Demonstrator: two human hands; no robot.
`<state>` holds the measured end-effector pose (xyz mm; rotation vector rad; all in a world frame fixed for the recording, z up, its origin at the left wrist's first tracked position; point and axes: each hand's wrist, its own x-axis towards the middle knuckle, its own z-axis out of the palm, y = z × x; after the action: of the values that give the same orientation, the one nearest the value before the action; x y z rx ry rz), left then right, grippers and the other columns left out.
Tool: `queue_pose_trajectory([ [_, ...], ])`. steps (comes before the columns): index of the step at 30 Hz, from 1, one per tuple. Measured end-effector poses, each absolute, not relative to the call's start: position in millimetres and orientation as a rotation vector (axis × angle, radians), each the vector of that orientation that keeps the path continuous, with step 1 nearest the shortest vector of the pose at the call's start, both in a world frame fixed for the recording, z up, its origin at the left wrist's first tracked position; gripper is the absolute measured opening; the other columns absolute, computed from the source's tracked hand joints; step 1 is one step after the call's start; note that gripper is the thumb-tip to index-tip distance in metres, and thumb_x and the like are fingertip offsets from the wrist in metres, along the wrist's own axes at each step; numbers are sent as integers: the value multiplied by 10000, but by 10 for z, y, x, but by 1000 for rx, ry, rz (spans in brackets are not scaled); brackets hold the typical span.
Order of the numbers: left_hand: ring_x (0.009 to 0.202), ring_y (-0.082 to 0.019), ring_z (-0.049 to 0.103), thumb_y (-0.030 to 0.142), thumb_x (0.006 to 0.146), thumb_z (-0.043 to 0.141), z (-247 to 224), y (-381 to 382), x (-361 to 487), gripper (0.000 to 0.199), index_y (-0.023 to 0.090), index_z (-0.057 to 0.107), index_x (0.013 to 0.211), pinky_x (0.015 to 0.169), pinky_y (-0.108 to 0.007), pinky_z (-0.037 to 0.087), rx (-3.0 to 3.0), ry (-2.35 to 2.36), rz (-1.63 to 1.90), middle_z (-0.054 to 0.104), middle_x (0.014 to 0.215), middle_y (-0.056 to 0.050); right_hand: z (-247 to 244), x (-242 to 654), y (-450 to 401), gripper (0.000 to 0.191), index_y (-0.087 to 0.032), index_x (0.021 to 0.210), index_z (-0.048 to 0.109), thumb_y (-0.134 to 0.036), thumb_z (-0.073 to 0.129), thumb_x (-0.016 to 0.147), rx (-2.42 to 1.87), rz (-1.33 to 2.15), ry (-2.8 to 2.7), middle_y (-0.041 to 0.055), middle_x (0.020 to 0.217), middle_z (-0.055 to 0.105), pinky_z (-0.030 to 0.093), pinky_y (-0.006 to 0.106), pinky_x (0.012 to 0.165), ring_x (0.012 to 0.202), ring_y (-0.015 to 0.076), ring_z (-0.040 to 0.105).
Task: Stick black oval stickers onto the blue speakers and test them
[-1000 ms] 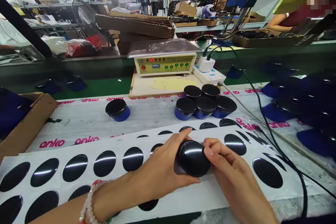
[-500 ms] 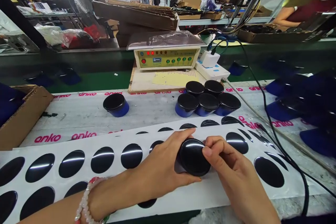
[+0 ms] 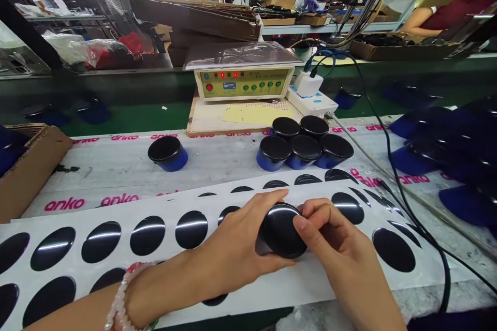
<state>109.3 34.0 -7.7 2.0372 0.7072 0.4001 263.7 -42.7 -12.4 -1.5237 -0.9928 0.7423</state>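
My left hand [image 3: 240, 240] is wrapped round a short cylinder with a glossy black top [image 3: 283, 231], thumb below and fingers above. The top is tilted towards me, and its side is mostly hidden by the hand. At the cylinder's right edge, my right hand [image 3: 337, 248] has its thumb pressed on the black rim, with the fingers curled behind. Beneath both hands lies a white sheet [image 3: 298, 284] bearing rows of glossy black ovals, such as this black disc sticker [image 3: 191, 229]. A pink and white bead bracelet circles my left wrist.
Several blue cylinders with black tops [image 3: 305, 151] stand grouped beyond the hands. A single one [image 3: 168, 153] stands to the left. Behind are a panel box with lit buttons [image 3: 244, 83] and a white power strip [image 3: 311, 103]. Black cables [image 3: 392, 165] cross the right side. A cardboard box [image 3: 34, 170] sits left.
The view has shifted slightly, so the scene sits a little further left. Both hands keep nearly the same hold on the cylinder. The lit red lights on the panel box differ.
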Motion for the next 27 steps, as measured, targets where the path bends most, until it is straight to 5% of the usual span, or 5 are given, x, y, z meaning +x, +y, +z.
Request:
queue_pose_trajectory([
  [12, 1264, -229, 491, 380, 755, 733, -111, 330, 1080, 839, 374, 199, 1403, 1013, -416, 466, 2120, 713, 399, 442, 1433, -20, -149, 2641, -449, 259, -223, 653, 478, -352, 598, 844, -1565, 669, -1104, 6, 783, 516, 449, 247, 639, 764, 153, 525],
  [18, 1251, -238, 489, 381, 820, 660, -122, 365, 1027, 858, 368, 78, 1450, 985, -409, 493, 2328, 610, 390, 445, 1389, -70, -52, 2843, -430, 340, -237, 634, 473, -492, 580, 831, -1861, 524, -1322, -29, 621, 483, 373, 255, 475, 542, 127, 457],
  [24, 1167, -344, 520, 319, 876, 573, 0, 219, 1015, 584, 374, 338, 1407, 784, -432, 578, 2698, 530, 252, 392, 1321, -147, -191, 3478, -699, 336, -267, 766, 593, -598, 629, 724, -1948, 437, -1502, -8, 592, 592, 429, 275, 408, 480, 167, 549],
  [27, 1136, -321, 550, 315, 884, 559, 182, 485, 982, 544, 423, 371, 1383, 823, -432, 564, 2735, 721, 442, 366, 1344, -114, -477, 3706, -917, 314, -284, 853, 637, -536, 695, 674, -1944, 338, -1604, 43, 852, 690, 532, 325, 537, 704, 247, 664],
])
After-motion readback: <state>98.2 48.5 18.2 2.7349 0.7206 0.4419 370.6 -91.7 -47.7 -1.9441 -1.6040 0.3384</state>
